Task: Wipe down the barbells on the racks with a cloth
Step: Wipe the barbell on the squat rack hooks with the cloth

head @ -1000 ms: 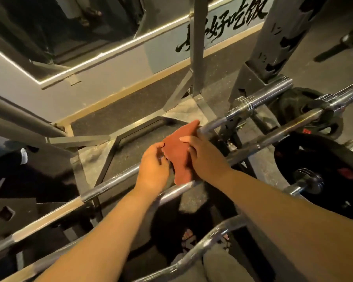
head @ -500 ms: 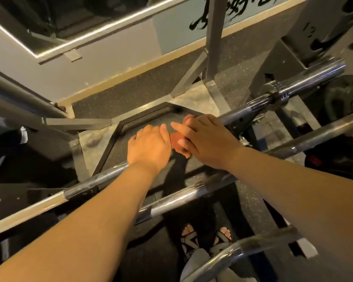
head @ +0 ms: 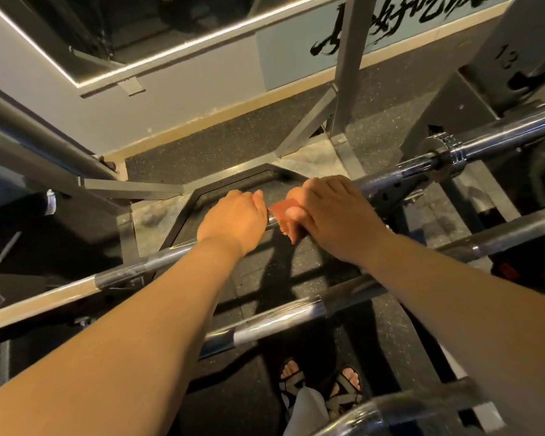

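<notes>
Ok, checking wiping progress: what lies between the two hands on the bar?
In the head view, a short bare bit of bar, then the red cloth gripped by the right hand; the left hand holds the bar.

The grey rack upright (head: 485, 89) on the right bears the number 13 (head: 506, 60) in black. Black brush-written characters (head: 390, 23) run along the pale blue wall panel (head: 296, 58), cut off at the top edge and unreadable.

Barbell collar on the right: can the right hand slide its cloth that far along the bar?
Probably yes. The right hand grips the cloth round that bar, which runs bare up to the collar; a rack bracket beneath might snag.
</notes>
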### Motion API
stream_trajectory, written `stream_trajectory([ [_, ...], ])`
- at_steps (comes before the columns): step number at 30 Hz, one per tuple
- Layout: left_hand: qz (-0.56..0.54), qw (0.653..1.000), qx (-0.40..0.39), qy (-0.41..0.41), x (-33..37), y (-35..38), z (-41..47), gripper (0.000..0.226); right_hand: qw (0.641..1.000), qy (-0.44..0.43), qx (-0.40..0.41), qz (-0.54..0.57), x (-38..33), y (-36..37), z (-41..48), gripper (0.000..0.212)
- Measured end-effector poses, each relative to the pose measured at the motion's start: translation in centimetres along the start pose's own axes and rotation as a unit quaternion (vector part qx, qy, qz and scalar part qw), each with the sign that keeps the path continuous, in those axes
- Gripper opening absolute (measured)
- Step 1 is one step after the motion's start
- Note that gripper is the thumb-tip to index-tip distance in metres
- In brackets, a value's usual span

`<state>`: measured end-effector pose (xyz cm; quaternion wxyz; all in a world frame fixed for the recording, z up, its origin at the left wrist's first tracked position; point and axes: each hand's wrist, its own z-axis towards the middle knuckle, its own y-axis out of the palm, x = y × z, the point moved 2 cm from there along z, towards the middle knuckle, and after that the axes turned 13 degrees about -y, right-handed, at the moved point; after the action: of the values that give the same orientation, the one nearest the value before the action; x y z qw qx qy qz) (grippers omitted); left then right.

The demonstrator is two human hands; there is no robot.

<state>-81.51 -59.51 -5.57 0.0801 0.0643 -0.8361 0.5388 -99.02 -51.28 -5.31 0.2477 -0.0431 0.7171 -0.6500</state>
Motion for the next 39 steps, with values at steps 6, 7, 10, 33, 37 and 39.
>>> stream_trajectory([
  [6,-0.017,1.0,0.018,0.004,-0.1,0.0,0.3,0.045,0.989,0.125,0.073,-0.005,1.0,-0.1,-0.7,0.039],
  [7,-0.014,1.0,0.027,0.007,-0.1,0.1,0.2,0.046,0.988,0.138,0.076,0.0,-0.2,0.2,-0.1,0.036],
  [10,-0.016,1.0,0.022,0.002,-0.1,0.2,0.3,0.045,0.998,0.058,0.03,-0.013,-2.8,0.9,1.2,0.037],
  [33,0.104,0.992,0.054,0.043,0.0,0.1,-0.6,0.058,0.997,0.047,0.04,-0.042,-0.8,0.2,-0.4,0.039],
  [37,0.049,0.997,0.043,0.039,0.3,-0.3,-0.6,0.048,0.994,0.098,-0.019,-0.042,-0.5,-1.1,2.5,0.034],
  [39,0.048,0.996,0.062,0.048,0.4,-0.3,-0.5,0.052,0.99,0.13,-0.001,-0.057,-1.2,-0.9,4.1,0.027],
])
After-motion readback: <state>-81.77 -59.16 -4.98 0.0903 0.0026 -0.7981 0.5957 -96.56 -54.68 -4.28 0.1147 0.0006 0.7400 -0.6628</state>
